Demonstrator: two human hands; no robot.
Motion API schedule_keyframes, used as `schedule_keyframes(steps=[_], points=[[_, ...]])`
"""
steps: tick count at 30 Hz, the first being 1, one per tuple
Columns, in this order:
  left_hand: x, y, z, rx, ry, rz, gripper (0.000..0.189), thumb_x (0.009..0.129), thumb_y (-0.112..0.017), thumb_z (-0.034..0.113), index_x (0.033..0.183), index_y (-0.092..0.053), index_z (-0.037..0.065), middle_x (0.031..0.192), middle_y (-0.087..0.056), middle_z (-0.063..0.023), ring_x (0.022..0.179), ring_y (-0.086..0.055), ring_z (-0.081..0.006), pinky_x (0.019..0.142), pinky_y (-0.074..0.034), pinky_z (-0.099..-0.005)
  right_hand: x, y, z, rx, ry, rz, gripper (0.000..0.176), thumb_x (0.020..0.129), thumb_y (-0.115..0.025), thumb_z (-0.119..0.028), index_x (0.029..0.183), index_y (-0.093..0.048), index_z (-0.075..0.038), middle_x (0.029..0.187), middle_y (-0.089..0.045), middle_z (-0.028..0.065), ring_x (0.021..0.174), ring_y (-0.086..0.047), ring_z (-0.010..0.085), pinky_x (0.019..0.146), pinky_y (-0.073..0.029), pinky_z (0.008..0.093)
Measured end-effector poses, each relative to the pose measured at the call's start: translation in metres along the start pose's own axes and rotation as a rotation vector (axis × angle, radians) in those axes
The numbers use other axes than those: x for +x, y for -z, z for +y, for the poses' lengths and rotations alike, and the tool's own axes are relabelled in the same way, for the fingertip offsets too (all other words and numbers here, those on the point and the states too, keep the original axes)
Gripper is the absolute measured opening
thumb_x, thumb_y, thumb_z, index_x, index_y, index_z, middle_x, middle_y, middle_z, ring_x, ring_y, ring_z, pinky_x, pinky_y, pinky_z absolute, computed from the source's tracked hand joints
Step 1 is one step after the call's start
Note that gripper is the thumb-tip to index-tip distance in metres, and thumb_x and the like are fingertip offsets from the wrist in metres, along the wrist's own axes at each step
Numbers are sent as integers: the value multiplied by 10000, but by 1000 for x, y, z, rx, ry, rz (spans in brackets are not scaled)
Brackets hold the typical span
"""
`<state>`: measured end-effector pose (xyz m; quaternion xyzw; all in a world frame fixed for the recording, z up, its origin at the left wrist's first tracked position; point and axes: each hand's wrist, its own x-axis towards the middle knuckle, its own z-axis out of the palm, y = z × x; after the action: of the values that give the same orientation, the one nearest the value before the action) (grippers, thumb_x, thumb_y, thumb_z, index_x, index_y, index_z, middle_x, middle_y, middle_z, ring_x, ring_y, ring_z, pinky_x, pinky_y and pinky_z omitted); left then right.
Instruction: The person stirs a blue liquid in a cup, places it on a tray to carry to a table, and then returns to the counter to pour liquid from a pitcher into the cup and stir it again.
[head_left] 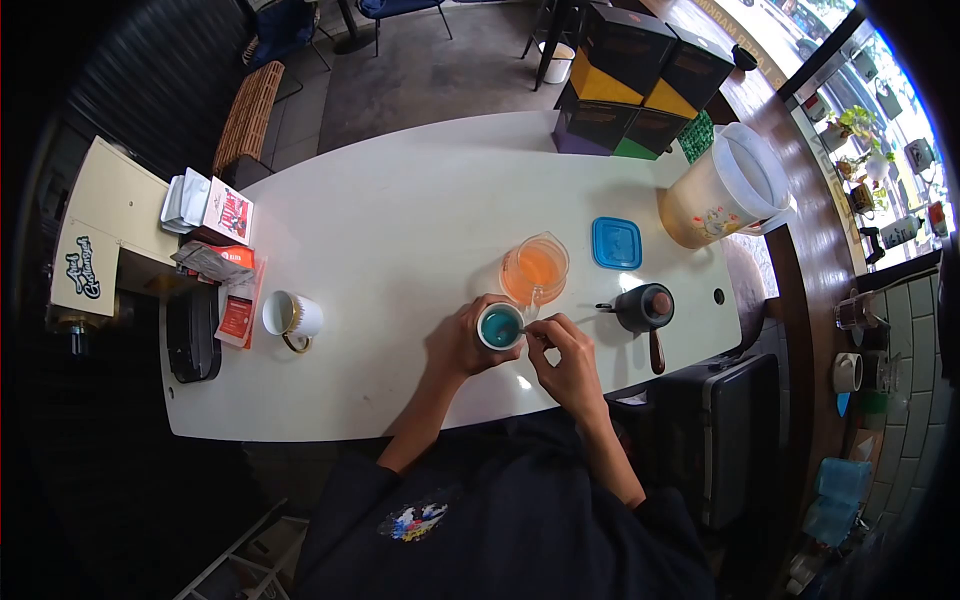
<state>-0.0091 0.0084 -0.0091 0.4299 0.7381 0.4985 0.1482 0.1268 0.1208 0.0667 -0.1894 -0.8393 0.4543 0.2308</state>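
My left hand is wrapped around a small white cup with teal-blue contents. Over the cup's right rim, my right hand pinches the thin handle of what looks like a spoon; its lower end is hard to see inside the cup. Just beyond both hands stands a clear glass jug with orange liquid, its handle toward my right fingers. To the right sits a dark lidded pot with a wooden knob and side handle. A blue square lid lies flat behind that pot.
On the left of the white table are a white mug, red and white packets and a black case. A large translucent pitcher stands at the back right, near stacked dark boxes.
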Motion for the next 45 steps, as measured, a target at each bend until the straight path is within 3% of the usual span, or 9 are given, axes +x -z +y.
schedule_keyframes(steps=[5,7,11,17,19,22,25,34,45], points=[[-1,-3,-6,-47,-37,10,516,653,-843,287,1059,-576,114,1023,-670,-65,910,-670,-297,768,-546,-403,1,1,-4,7,-29,-27,135,818,-641,39,949,-675,31,829,-643,124,711,-653,208,665,-516,306],[0,1,-2,-77,-14,-12,564,645,-869,324,1075,-575,107,1034,-667,-75,919,-669,-299,770,-545,-404,2,0,-2,92,-66,-54,161,823,-631,38,978,-674,30,795,-639,107,691,-633,156,658,-510,289],[0,6,4,-55,38,-39,611,631,-891,370,1079,-575,100,1025,-672,-80,917,-672,-306,765,-545,-409,-1,-9,10,172,-95,-90,182,820,-644,19,1000,-665,25,788,-627,140,626,-606,178,629,-493,315],[0,7,6,-69,35,-33,633,619,-903,398,1071,-578,98,993,-679,-85,904,-676,-312,756,-543,-411,-2,-11,9,229,-170,-128,144,904,-587,-3,1027,-652,35,780,-652,161,619,-617,188,626,-495,320],[-1,7,7,2,75,-41,631,610,-911,393,1063,-582,102,980,-677,-92,899,-675,-311,751,-541,-408,-1,-11,7,209,-105,-113,142,936,-529,33,1010,-650,43,696,-624,74,622,-594,93,593,-483,261],[-2,-3,-12,-72,-27,-3,613,616,-906,300,1100,-592,96,998,-668,-69,869,-667,-226,763,-537,-358,0,-8,5,183,-75,-112,140,937,-528,26,1006,-648,46,695,-618,78,572,-574,113,555,-470,275],[-1,-7,-18,-138,-84,17,589,632,-891,280,1096,-592,75,988,-662,-68,857,-662,-211,763,-536,-347,3,-5,3,148,-63,-110,138,937,-530,18,1002,-649,44,689,-612,84,540,-564,135,535,-459,282],[-1,-5,-11,-130,-102,24,565,631,-861,243,1096,-593,69,1009,-649,-68,861,-654,-204,751,-535,-342,-1,-5,9,28,-32,-62,134,921,-563,17,1016,-655,39,777,-651,126,590,-641,155,560,-501,286],[-1,-5,-17,-133,-94,1,598,624,-874,290,1097,-583,67,1022,-647,-69,862,-650,-231,758,-532,-356,-4,0,-10,-54,39,4,136,899,-593,37,1019,-656,27,770,-631,119,595,-652,189,555,-500,306]])
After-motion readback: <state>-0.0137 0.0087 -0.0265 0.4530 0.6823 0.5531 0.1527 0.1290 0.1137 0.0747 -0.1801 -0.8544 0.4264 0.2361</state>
